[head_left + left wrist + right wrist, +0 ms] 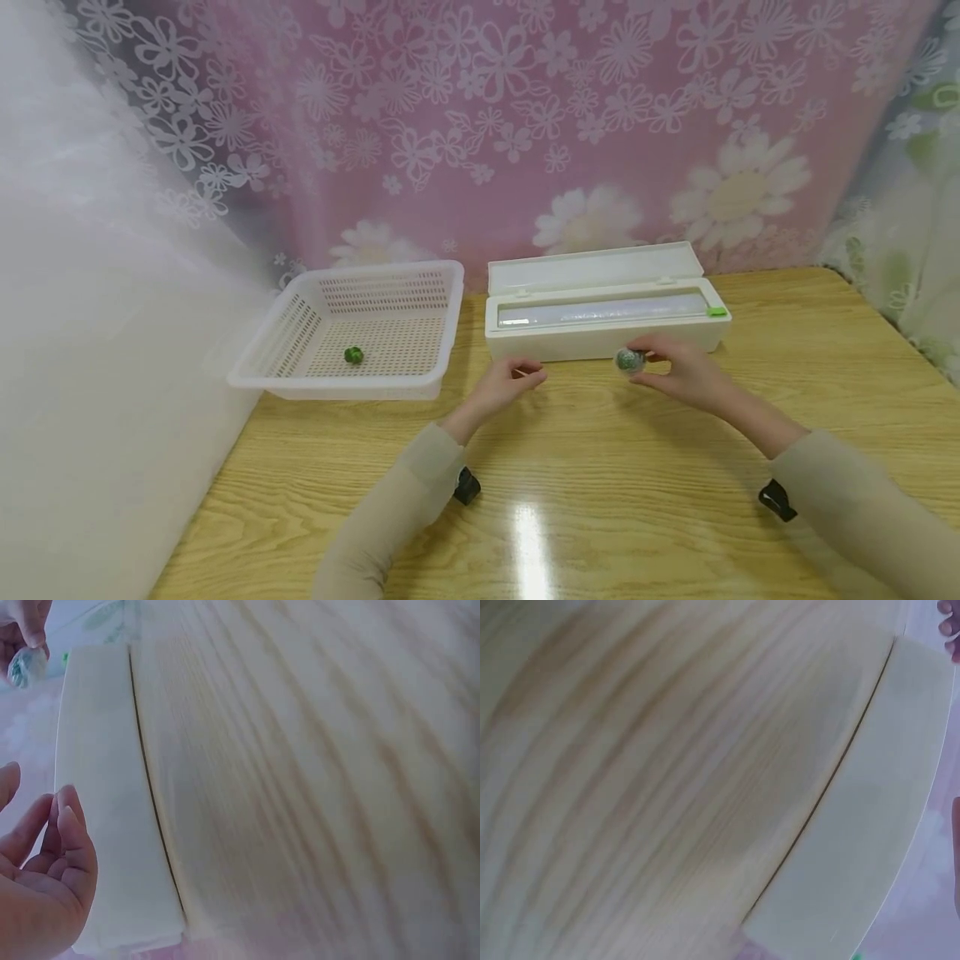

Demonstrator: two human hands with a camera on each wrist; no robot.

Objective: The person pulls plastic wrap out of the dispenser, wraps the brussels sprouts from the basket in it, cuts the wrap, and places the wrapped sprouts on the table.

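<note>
My right hand (pixel 684 375) pinches a small green broccoli floret wrapped in clear film (pixel 628 361) between thumb and fingers, close in front of the white cling film box (pixel 585 347). The same wrapped floret (pixel 27 669) appears at the top left of the left wrist view. With its fingers loosely bent, my left hand (pixel 504 388) hovers by the box's left front corner and holds nothing. Inside the box, under its raised lid (pixel 596 268), lies a roll of clear film (pixel 607 310). The right wrist view catches only a sliver of the right hand.
A white perforated plastic basket (pixel 345 387) stands left of the box, with one green broccoli floret (pixel 353 356) on its floor. On the box's right end sits a bright green tab (pixel 717 312). Behind the wooden table (pixel 570 483) hangs a flowered curtain (pixel 480 150).
</note>
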